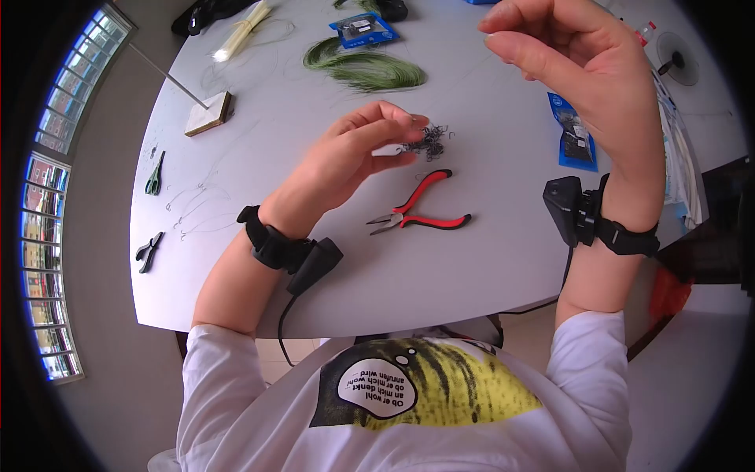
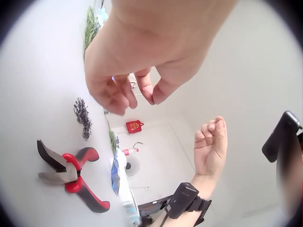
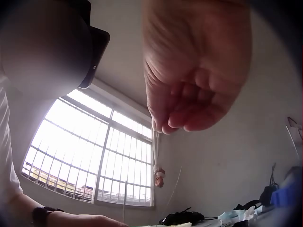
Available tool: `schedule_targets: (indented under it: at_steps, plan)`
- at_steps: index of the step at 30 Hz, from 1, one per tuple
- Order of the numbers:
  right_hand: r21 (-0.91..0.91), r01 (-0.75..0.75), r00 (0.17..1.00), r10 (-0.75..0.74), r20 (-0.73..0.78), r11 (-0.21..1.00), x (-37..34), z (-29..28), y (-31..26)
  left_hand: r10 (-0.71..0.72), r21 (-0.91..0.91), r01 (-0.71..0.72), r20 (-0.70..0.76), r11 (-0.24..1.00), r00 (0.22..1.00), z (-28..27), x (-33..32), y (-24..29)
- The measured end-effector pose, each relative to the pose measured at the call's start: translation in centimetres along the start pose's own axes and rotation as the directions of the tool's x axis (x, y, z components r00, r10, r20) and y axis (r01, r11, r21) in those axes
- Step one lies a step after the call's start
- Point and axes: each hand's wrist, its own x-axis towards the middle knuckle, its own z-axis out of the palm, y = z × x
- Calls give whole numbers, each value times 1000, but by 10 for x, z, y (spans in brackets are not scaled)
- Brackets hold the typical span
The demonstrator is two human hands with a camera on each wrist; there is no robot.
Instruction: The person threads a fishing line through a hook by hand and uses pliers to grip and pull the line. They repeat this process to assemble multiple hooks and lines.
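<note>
My left hand [image 1: 346,149] hovers beside a pile of small dark fishhooks [image 1: 429,143], its thumb and a fingertip drawn close together in the left wrist view. Raised high at the right, my right hand [image 1: 578,67] has its thumb and fingertips gathered, also seen in the right wrist view. I cannot tell whether either hand pinches something thin. Red-handled pliers [image 1: 421,206] lie spread on the table, nearer me than the hooks. Beyond the left hand lies a bundle of green line [image 1: 366,69].
On the left are a wooden block with a rod [image 1: 208,115], green-handled scissors [image 1: 155,175], black pliers [image 1: 149,252] and hooks on thin lines [image 1: 185,208]. Blue packets [image 1: 363,30] lie behind the green bundle and at the right. A pale yellow bundle [image 1: 240,33] is at the back.
</note>
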Motion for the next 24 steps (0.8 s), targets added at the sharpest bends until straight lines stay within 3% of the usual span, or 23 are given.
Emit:
schedule_targets:
  at_steps: [1, 3, 5, 7, 9, 10, 14, 16, 23, 24]
  plan:
    - [5, 2, 1000, -2, 1, 1000, 1, 2, 5, -74, -108, 85, 105, 991, 992, 0, 0, -1]
    - [258, 45, 999, -44, -11, 965, 6, 3, 17, -112, -137, 132, 150, 982, 982, 2, -1, -1]
    - [257, 49, 999, -43, -30, 965, 8, 0, 21, -183, -166, 227, 245, 960, 952, 5, -3, 2]
    - [260, 51, 998, -41, -44, 964, 10, -2, 21, -195, -171, 237, 233, 956, 953, 10, -5, 3]
    - [144, -38, 987, 60, -149, 989, 10, -4, 20, -203, -178, 242, 216, 954, 955, 12, -5, 4]
    - [85, 68, 981, -51, -189, 994, 10, -1, 29, -202, -192, 249, 237, 949, 950, 11, -5, 4]
    - [153, 66, 983, -38, -180, 986, 16, -4, 48, -179, -226, 244, 274, 943, 945, 10, -4, 3]
    - [-56, 33, 969, -45, -241, 998, 15, 0, 43, -184, -228, 244, 255, 943, 949, 9, -4, 3]
    - [-16, -73, 966, 67, -248, 997, 10, -17, 51, -175, -216, 207, 155, 954, 972, 7, -2, 4]
    - [-106, -105, 979, 85, -183, 989, 8, -33, 68, -167, -216, 193, 134, 957, 977, 6, -1, 3]
